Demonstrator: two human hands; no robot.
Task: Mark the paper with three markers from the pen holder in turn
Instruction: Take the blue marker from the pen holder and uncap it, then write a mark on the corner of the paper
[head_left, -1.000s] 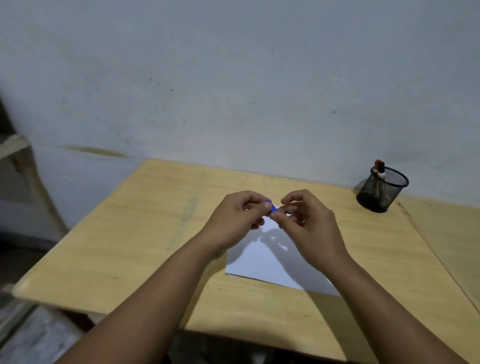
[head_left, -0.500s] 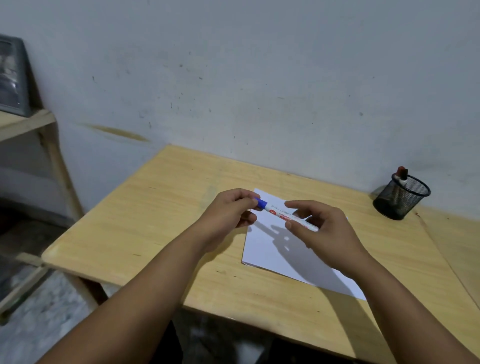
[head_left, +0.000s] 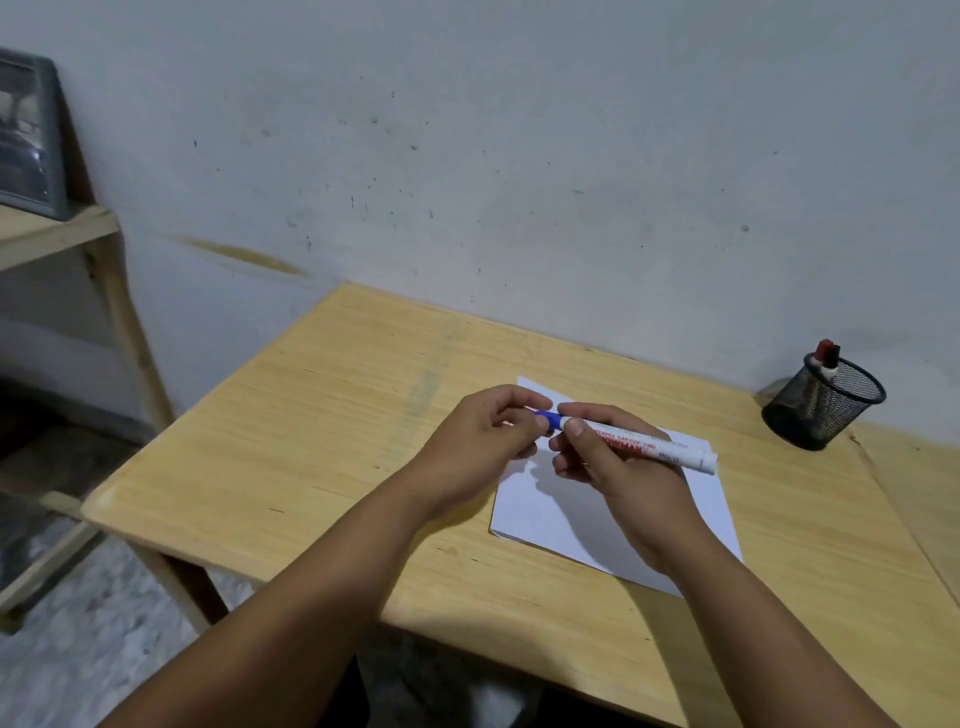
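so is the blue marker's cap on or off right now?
On, apparently: the blue cap sits against the marker body, pinched by the left hand; the right hand holds the barrel.

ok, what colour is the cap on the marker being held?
Blue; the cap sits on a white marker, seen in the head view.

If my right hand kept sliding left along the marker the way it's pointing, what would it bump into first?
Most likely the left hand, which pinches the blue cap just ahead of the right hand on the marker; depth between them is unclear.
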